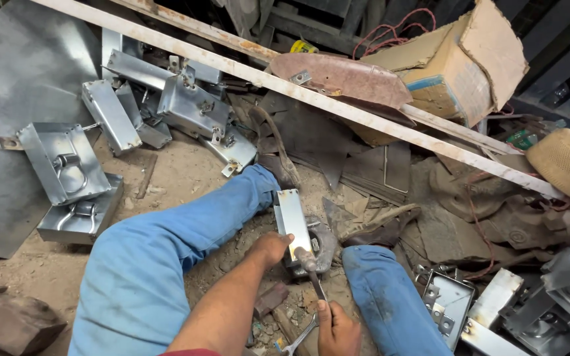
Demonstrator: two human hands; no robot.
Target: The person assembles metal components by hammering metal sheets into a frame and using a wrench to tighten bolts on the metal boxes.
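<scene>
Two hands worked low in the view, between legs in blue trousers stretched out on the dirt floor. The left hand pressed down on a long box of bright sheet metal, which lay on a dark iron block on the floor between the knees. Its grip was closed over the box's near end, fingers curled on the edge, pinning it flat. The right hand was wrapped tight around the handle of a hammer, whose head sat against the near end of the box, just beside the left hand's fingers. A spanner lay on the floor touching or just under that hand; I could not tell which.

As a judgement, the work would go best with the box held flat and square on the block, so that each blow landed over solid iron, not over air. The left fingers wanted keeping back from the hammer head, since they were very close to it. Short, controlled taps would suit thin sheet better than heavy swings.

Many finished boxes with ring handles lay heaped to the left beside a large metal sheet. More of them lay at the right. A pale rail crossed the scrap behind, with a torn carton and a woven cap beyond it.
</scene>
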